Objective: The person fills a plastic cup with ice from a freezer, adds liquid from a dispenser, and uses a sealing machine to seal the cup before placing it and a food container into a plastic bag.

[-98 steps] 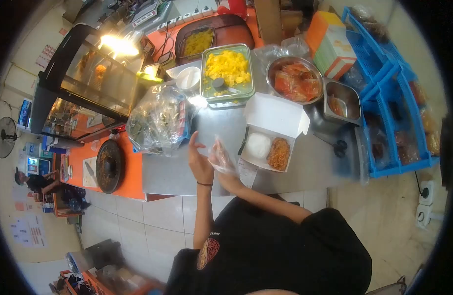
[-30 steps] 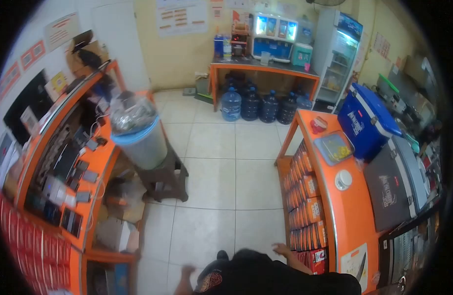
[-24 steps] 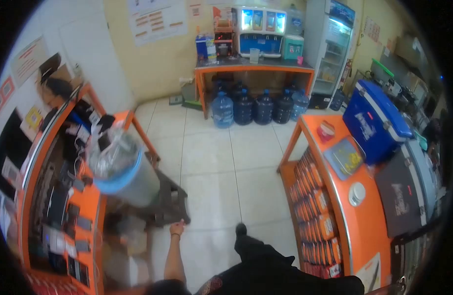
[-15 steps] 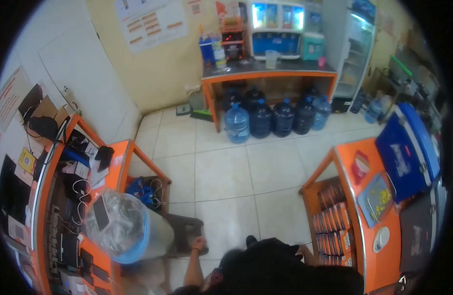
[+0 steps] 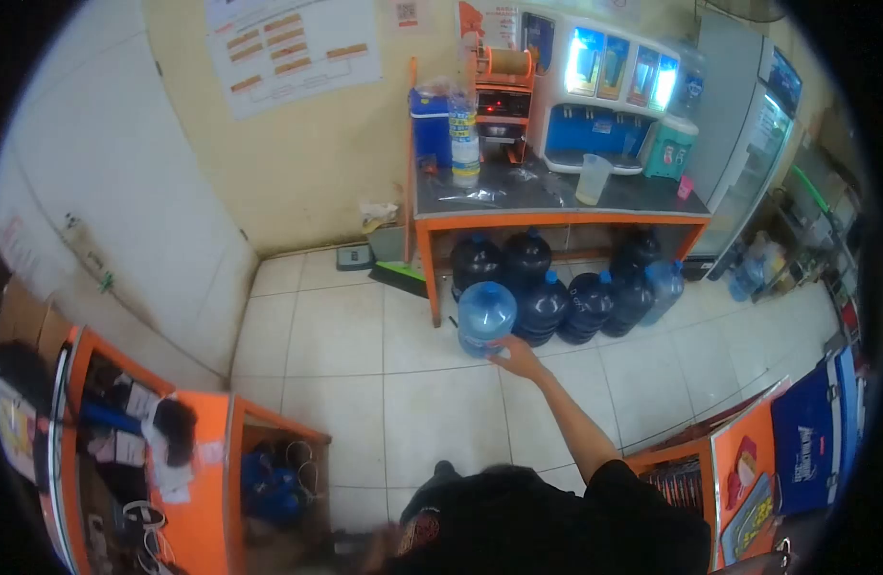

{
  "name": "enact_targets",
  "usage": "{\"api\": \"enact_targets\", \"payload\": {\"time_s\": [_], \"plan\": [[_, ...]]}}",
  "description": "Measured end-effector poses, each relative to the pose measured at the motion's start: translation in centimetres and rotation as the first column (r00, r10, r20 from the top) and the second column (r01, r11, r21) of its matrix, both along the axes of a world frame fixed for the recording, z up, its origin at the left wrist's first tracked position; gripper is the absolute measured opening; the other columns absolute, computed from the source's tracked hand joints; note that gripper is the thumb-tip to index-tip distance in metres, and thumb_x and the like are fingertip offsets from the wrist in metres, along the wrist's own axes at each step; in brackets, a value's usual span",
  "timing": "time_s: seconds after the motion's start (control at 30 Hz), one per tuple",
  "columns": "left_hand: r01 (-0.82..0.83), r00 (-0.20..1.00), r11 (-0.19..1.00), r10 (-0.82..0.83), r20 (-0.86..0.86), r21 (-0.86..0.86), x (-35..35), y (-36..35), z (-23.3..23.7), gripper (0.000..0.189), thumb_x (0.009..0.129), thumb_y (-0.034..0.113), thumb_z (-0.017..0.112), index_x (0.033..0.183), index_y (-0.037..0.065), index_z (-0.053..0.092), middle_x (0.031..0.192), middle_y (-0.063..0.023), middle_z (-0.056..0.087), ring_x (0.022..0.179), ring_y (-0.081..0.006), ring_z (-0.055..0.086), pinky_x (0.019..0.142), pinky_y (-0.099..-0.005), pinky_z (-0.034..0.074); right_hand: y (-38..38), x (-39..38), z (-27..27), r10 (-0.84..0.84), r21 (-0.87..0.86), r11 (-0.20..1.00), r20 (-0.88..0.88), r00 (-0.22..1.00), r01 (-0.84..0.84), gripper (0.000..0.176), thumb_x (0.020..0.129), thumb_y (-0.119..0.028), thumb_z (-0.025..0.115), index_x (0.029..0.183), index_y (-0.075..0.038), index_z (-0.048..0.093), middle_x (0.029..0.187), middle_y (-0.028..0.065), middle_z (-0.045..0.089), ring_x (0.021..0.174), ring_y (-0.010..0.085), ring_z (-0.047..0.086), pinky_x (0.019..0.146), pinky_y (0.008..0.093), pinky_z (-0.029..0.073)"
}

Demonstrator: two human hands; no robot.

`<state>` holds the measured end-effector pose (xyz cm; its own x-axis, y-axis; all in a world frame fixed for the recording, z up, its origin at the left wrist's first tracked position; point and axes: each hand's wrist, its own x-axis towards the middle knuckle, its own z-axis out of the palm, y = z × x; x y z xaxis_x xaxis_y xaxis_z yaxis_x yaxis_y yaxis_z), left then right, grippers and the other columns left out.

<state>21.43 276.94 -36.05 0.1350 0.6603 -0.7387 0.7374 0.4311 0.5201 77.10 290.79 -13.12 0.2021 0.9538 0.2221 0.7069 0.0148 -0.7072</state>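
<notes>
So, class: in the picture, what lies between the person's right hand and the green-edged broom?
In the head view, the pale blue water jug comes first, right beside the right hand; then the table's front leg, beside the broom.

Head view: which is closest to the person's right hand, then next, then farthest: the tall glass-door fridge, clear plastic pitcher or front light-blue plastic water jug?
1. Water jug, right by the right hand.
2. Pitcher, up on the table.
3. Fridge, past the table, far right.

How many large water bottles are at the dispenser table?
8: one bottle at the right hand, four to its right, three behind, under the table; others may be hidden.
</notes>
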Motion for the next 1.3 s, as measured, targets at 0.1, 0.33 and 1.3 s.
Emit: {"api": "enact_targets", "payload": {"time_s": [0.1,0.33,1.3], "plan": [[0.384,0.917,0.861,-0.398,-0.031,0.334,7.6,22.5,0.1,0.033,0.089,0.032,0.052,0.1,0.003,0.065,0.089,-0.0102,0.068,0.077,-0.0231,0.064,0.068,-0.0376,0.051,8.5,5.8,4.4,-0.056,0.169,0.985,0.084,0.995,0.041,0.048,0.079,-0.034,0.073,0.117,-0.008,0.061,0.116,0.014,0.061,0.11,0.0273,0.055,0.096,0.0372,0.043],[-0.268,0.86,0.828,-0.025,0.51,0.493,29.5,57.4,6.9,0.03,0.096,0.027,0.049,0.11,0.004,0.063,0.093,-0.0064,0.068,0.083,-0.0136,0.063,0.079,-0.0292,0.051,35.9,21.8,16.5,-0.252,0.494,0.856,0.136,0.958,0.154,0.062,0.078,-0.028,0.073,0.128,-0.002,0.049,0.128,0.0199,0.052,0.122,0.0342,0.047,0.103,0.0401,0.036],[-0.097,0.79,0.888,-0.206,0.578,0.449,77.3,85.5,17.9,0.065,0.082,0.035,0.068,0.129,-0.004,0.046,0.119,-0.0224,0.058,0.111,-0.0311,0.056,0.095,-0.0366,0.043,58.1,31.6,16.5,-0.831,0.332,0.524,-0.004,0.557,0.784,0.064,0.067,-0.025,0.083,0.113,0.0,0.047,0.108,0.0154,0.052,0.102,0.0314,0.052,0.086,0.0398,0.044]]}}
